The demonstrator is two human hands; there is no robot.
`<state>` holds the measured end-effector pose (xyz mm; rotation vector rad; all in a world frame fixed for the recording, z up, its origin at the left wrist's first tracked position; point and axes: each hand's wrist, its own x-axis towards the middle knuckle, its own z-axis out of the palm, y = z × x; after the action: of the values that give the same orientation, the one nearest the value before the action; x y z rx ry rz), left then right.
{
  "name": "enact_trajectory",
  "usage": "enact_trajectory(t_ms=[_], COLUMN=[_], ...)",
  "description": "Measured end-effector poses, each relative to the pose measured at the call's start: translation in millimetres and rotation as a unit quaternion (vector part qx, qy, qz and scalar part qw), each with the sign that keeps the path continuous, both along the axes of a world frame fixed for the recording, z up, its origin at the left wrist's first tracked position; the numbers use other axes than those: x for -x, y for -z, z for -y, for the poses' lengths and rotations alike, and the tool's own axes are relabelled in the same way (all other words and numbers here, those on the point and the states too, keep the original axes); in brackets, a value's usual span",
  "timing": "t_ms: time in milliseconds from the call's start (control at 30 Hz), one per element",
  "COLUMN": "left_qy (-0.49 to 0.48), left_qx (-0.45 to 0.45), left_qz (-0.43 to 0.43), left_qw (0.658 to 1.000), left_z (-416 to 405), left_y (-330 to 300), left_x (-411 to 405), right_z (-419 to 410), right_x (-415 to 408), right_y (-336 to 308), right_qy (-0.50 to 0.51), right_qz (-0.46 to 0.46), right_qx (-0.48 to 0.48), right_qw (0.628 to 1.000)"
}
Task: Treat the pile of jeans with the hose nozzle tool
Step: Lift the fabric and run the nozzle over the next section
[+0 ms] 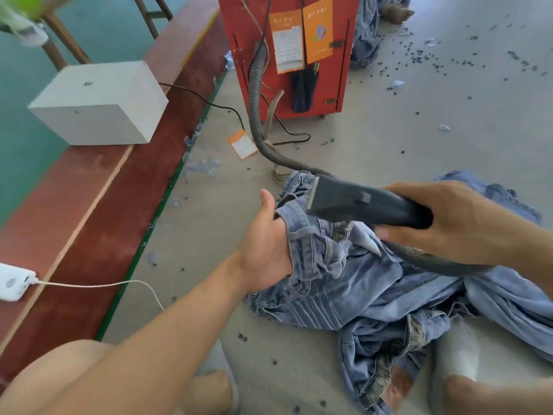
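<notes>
Fingers curled round the dark hose nozzle tool [371,205], the right hand [449,218] holds it at centre right above the pile of jeans [374,283] (lower right), whose waistband the left hand [266,247] grips.

r hand [454,220] w/ nozzle [368,205] over jeans [359,283], l hand [266,250] on waistband

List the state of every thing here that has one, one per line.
Black hose nozzle tool: gripped, lifted over the denim.
Right hand: grips the nozzle.
Left hand: holds a waistband.
Blue denim jeans pile: crumpled on the floor.
Grey ribbed hose: trailing from the red cabinet.
</notes>
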<state>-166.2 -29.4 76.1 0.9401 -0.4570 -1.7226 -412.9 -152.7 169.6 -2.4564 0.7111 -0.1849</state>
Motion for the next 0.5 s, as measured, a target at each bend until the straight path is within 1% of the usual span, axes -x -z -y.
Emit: enact_trajectory(t_ms=[133, 200, 233, 267, 300, 367, 433, 500], left_qy=[-0.039, -0.056, -0.047, -0.020, 0.015, 0.061, 0.078, 0.116], left_qx=[0.001, 0.006, 0.015, 0.032, 0.056, 0.142, 0.248, 0.314], left_qz=[0.102, 0.205, 0.286, 0.376, 0.459, 0.588, 0.685, 0.758], left_qw=[0.994, 0.977, 0.957, 0.926, 0.886, 0.794, 0.681, 0.560], left_z=[-15.5, -21.3, -23.5, -25.6, -27.7, -29.7, -29.8, -32.5], left_y=[14.6, 16.3, 15.6, 15.7, 16.5, 19.3, 22.6, 23.1], left_x=[14.5, 13.0, 10.7, 8.2, 5.1, 0.3, -3.8, -3.2], right_z=[15.1, 21.8, 24.4, 26.3, 27.4, 28.0, 27.5, 26.6], right_x=[16.0, 22.9, 25.1, 26.4, 27.3, 27.6, 26.4, 23.2], right_y=[-3.6, -1.7, -1.5, -1.6, -2.0, -2.3, -1.9, 0.6], right_qy=[0.042, 0.042, 0.034, 0.025, 0.013, -0.006, -0.023, -0.038], right_qz=[-0.042, -0.070, -0.082, -0.092, -0.101, -0.110, -0.114, -0.122], right_qx=[0.020, 0.020, 0.016, 0.014, 0.011, 0.004, -0.001, -0.001], right_qw=[0.998, 0.996, 0.996, 0.995, 0.995, 0.994, 0.993, 0.992])
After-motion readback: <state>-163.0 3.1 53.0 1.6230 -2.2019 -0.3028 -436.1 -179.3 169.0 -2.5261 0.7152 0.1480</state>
